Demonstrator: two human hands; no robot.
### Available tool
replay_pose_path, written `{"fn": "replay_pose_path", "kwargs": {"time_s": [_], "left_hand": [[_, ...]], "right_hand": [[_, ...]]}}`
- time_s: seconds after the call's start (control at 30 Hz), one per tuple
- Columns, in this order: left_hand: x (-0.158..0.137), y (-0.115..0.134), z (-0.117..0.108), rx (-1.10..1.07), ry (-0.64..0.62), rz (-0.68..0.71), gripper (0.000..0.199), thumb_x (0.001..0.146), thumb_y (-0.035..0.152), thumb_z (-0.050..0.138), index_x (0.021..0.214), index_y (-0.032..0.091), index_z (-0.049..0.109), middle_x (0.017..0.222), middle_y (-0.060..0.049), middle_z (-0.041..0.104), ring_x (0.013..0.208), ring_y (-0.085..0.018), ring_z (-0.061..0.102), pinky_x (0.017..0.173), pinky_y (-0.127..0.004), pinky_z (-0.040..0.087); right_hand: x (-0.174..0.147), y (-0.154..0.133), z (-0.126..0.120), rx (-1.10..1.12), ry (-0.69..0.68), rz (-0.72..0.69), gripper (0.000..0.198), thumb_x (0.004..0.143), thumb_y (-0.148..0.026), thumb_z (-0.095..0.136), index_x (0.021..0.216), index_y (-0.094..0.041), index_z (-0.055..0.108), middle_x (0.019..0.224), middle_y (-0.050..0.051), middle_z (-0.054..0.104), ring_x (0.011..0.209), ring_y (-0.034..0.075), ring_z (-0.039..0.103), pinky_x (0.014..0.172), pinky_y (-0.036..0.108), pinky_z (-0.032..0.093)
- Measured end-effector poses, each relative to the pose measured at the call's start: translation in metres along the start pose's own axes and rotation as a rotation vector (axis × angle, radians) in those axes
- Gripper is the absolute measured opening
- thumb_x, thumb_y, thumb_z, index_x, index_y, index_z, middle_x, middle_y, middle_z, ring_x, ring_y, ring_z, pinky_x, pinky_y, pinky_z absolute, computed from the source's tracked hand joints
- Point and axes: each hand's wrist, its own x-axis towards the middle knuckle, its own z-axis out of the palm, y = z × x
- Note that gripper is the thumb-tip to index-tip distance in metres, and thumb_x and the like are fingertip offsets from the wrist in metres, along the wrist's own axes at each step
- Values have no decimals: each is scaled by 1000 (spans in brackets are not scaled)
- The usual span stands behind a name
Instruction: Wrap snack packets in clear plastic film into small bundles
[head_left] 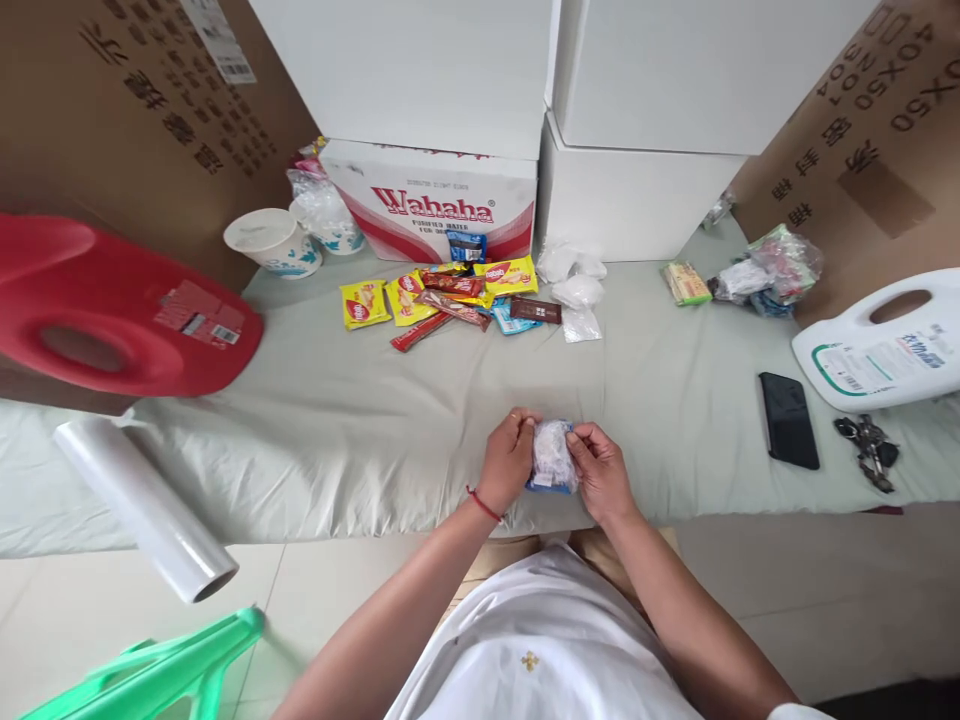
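Close to the table's front edge, a small packet [553,455] with blue edges and a crinkled clear wrap over it is held between both hands. My left hand [510,455], with a red string on its wrist, is closed on the packet's left side. Thumb and fingers of my right hand [601,468] pinch its upper right side. What lies under the wrap cannot be made out. Beyond the hands is a pile of snack packets, among them yellow packets [510,276], a brown bar [535,310] and a blue packet [466,246]. Crumpled clear plastic [579,290] lies beside them.
A red jug [135,350], paper cup [274,245] and plastic roll [150,510] are at left. At right are a black phone [787,420], keys [870,452], a white jug [892,340] and wrapped bundles [772,270]. A Wahaha carton [442,200] stands behind. A green stool [172,665] is below.
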Motion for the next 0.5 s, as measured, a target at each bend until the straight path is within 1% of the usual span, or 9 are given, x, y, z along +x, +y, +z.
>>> {"fn": "replay_pose_path", "kwargs": {"time_s": [0.03,0.07,0.13,0.17,0.23,0.3,0.33,0.43,0.5], "left_hand": [[-2,1,3,67,-49,11,18,95,31,47,95,20,62,75,0,62,66,-16,56,63,-27,42],[-4,2,5,114,-95,17,18,94,30,48,98,20,63,72,0,62,66,-16,57,65,-28,43],[-10,4,4,150,-152,18,22,93,30,49,108,21,61,68,2,60,64,-17,59,65,-28,44],[-14,5,0,147,-164,18,24,93,32,50,111,21,61,68,3,59,64,-16,59,65,-28,46],[-21,6,-14,131,-151,14,24,93,36,52,109,22,61,71,2,60,65,-16,61,66,-28,49],[-28,4,-33,104,-91,-22,26,91,42,55,106,22,62,74,2,60,66,-16,62,67,-30,53],[-32,2,-44,86,-47,-47,29,90,45,57,107,22,61,75,1,61,67,-16,63,68,-31,55],[-45,-8,-77,41,132,-125,40,82,49,65,110,21,59,83,-1,62,75,-18,66,68,-33,60],[-56,-17,-95,46,267,-164,46,77,49,70,111,20,58,90,-3,63,84,-20,67,67,-32,61]], "right_hand": [[-2,-3,-12,-57,8,3,35,79,-55,77,78,-24,61,59,-6,44,51,10,33,48,25,27],[-3,-7,-25,-126,10,7,36,79,-56,77,77,-23,62,60,-6,46,52,10,34,48,25,28],[2,-22,-54,-283,13,16,38,77,-58,77,76,-22,64,59,-5,48,53,11,37,49,25,29],[10,-33,-69,-365,27,19,39,75,-58,77,75,-21,66,58,-4,49,52,11,38,48,25,30],[35,-59,-98,-525,124,12,41,73,-60,76,76,-19,68,58,-3,53,51,11,42,48,25,33],[72,-93,-125,-758,304,-26,39,75,-56,74,74,-18,67,59,0,58,50,11,45,49,26,38],[93,-112,-137,-819,363,-44,36,77,-52,74,73,-17,65,59,1,58,49,11,45,48,26,38],[157,-172,-167,-967,485,-119,31,90,-42,65,75,-15,63,55,2,54,47,11,42,47,27,36],[190,-205,-181,-1094,544,-232,33,100,-37,50,84,-12,64,58,4,56,50,11,43,51,29,40]]}}
